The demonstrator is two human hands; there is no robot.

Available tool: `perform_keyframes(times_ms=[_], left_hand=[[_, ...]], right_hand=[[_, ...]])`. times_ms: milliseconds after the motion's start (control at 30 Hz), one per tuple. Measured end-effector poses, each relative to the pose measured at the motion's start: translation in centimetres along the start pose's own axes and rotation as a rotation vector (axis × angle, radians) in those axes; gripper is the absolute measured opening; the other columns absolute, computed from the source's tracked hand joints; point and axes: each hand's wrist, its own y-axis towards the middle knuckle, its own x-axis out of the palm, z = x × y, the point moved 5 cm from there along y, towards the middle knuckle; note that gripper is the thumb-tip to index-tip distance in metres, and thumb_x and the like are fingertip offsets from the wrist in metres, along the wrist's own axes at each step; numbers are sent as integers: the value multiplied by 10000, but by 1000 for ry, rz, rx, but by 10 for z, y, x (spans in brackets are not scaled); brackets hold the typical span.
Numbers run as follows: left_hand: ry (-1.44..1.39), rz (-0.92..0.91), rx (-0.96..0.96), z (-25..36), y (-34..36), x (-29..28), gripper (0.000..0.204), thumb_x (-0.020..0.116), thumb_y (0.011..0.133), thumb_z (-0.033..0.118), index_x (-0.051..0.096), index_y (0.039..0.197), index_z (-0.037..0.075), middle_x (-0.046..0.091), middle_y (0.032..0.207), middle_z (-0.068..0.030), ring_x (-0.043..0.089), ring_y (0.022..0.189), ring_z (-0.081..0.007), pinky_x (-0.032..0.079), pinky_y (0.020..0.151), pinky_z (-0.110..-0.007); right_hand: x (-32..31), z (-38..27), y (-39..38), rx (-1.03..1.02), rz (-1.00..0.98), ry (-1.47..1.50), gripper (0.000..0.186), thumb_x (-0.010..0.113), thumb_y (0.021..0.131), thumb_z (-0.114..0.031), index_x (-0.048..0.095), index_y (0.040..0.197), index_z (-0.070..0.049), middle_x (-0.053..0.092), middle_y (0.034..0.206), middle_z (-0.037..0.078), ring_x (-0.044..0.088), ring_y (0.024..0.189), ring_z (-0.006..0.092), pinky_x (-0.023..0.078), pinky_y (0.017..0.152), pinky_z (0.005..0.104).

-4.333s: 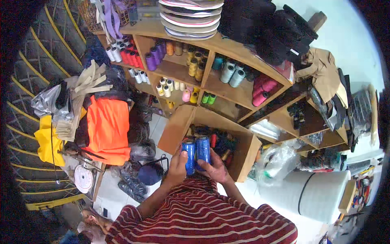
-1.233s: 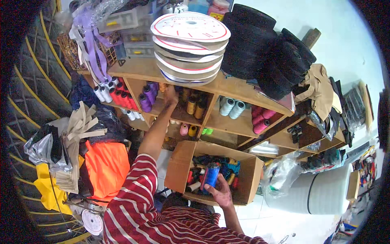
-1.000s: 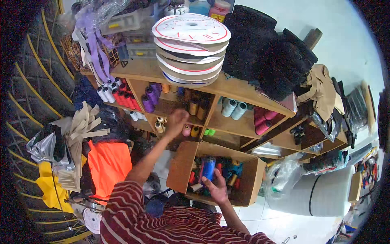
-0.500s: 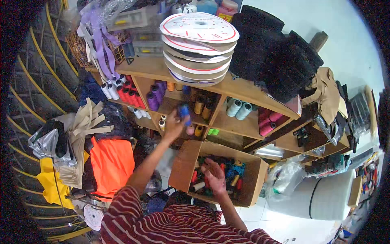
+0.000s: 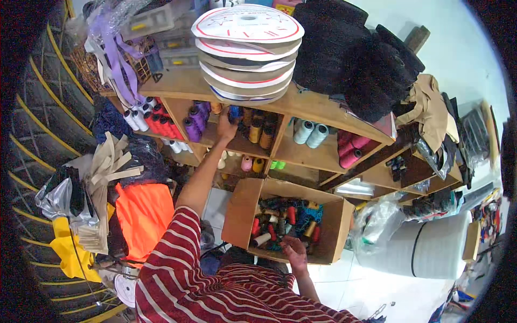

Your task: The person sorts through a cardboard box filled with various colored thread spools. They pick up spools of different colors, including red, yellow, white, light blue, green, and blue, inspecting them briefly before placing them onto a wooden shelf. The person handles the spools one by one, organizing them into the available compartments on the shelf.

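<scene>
My left hand [image 5: 226, 129] reaches into a compartment of the wooden shelf and grips a blue thread spool [image 5: 235, 112]. Purple thread cones [image 5: 195, 123] stand to the left of it, and gold-brown thread cones [image 5: 260, 133] to the right. Over the near edge of an open cardboard box [image 5: 334, 229] hovers my right hand [image 5: 295, 252], fingers loosely apart with nothing seen in them. Inside the box lies a jumble of spools, among them a red spool [image 5: 291, 215], a cream spool [image 5: 260, 239] and some teal yarn [image 5: 311, 211].
Stacked tape reels [image 5: 247, 64] and black rolls [image 5: 344, 59] sit on the shelf top [image 5: 177, 89]. Pale blue cones [image 5: 311, 133] and pink cones [image 5: 351, 153] fill compartments to the right. Orange fabric [image 5: 144, 220] lies left; a white foam roll [image 5: 436, 250] lies right.
My left hand has moved up and deeper into the shelf compartment with the blue spool. My right hand has drawn back toward the box's near edge. The view has shifted slightly.
</scene>
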Motion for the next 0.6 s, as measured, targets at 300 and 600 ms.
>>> perform_keyframes(times_ms=[300, 600], left_hand=[[-108, 29, 106, -14, -2, 11, 478, 710, 708, 60, 537, 1151, 15, 629, 1023, -206, 595, 991, -385, 460, 871, -434], [-402, 140, -55, 4, -79, -24, 354, 650, 819, 30, 525, 1147, -13, 572, 948, -147, 572, 841, -294, 459, 795, -390]], right_hand=[[7, -23, 8, -85, -117, -301, 210, 637, 893, -66, 611, 1101, -47, 656, 1053, 52, 610, 956, 137, 483, 862, 289], [-32, 3, 1, 85, -10, -299, 76, 612, 906, -82, 636, 963, -36, 668, 906, 37, 609, 863, 133, 483, 802, 274]])
